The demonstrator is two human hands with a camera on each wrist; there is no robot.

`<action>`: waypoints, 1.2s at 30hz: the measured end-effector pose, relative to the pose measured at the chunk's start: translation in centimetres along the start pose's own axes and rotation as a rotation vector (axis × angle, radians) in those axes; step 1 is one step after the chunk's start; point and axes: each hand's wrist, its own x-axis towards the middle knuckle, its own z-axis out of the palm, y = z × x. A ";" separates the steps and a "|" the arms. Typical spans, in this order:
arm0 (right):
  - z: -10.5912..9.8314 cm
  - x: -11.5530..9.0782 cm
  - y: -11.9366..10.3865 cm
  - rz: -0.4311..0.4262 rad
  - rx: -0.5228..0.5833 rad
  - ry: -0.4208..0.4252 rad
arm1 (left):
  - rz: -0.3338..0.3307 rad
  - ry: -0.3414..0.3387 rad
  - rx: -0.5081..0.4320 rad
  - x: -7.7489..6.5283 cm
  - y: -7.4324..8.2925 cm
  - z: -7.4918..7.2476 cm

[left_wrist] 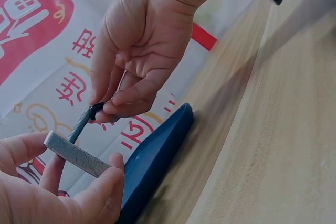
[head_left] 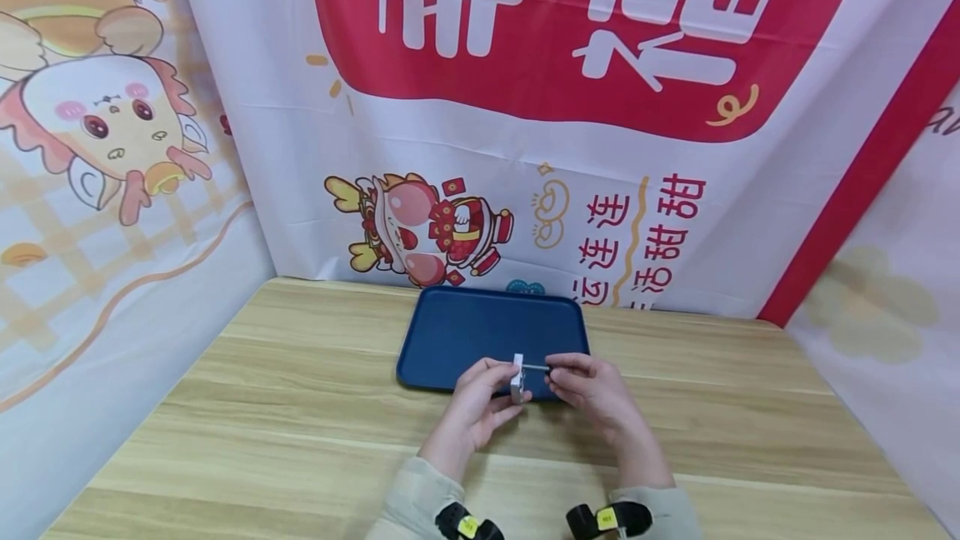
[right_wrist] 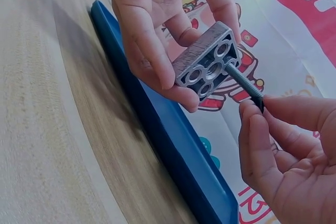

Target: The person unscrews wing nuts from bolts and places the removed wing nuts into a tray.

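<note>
My left hand [head_left: 476, 407] pinches a small grey metal block [right_wrist: 206, 61] by its edges, thumb on one side and fingers on the other. In the right wrist view its ribbed face shows several round holes. A threaded bolt [right_wrist: 244, 81] with a black head stands out from that face, its tip at a hole near one edge; how deep it sits cannot be told. The fingertips of my right hand [head_left: 592, 390] pinch the bolt's black head [left_wrist: 96, 111]. Both hands are above the near edge of a blue tray [head_left: 487, 327].
The tray lies on a wood-grain table [head_left: 300, 440] near its back edge. Behind the table hangs a printed cloth [head_left: 480, 148] with red and white patterns, and another printed cloth [head_left: 112, 232] hangs at the left.
</note>
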 end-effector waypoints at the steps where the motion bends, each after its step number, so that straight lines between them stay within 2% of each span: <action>1: 0.0 0.0 0.0 -0.001 -0.004 0.002 | 0.001 0.000 -0.001 0.0 0.0 0.0; 14: 0.2 0.4 -0.1 0.006 -0.011 0.017 | 0.011 0.002 -0.006 -0.1 0.3 -0.1; 21: 0.2 0.3 -0.2 -0.015 -0.020 0.063 | 0.013 0.006 -0.009 -0.2 0.5 0.0; 28: -0.3 0.3 -0.1 -0.031 -0.102 0.160 | 0.018 -0.006 -0.024 -0.2 0.5 0.0; 32: -0.3 0.4 0.1 -0.027 -0.173 0.162 | 0.008 0.005 -0.029 -0.3 0.3 -0.2; 36: -0.5 1.0 0.1 -0.045 -0.302 0.154 | 0.006 0.007 -0.029 -0.4 0.2 -0.3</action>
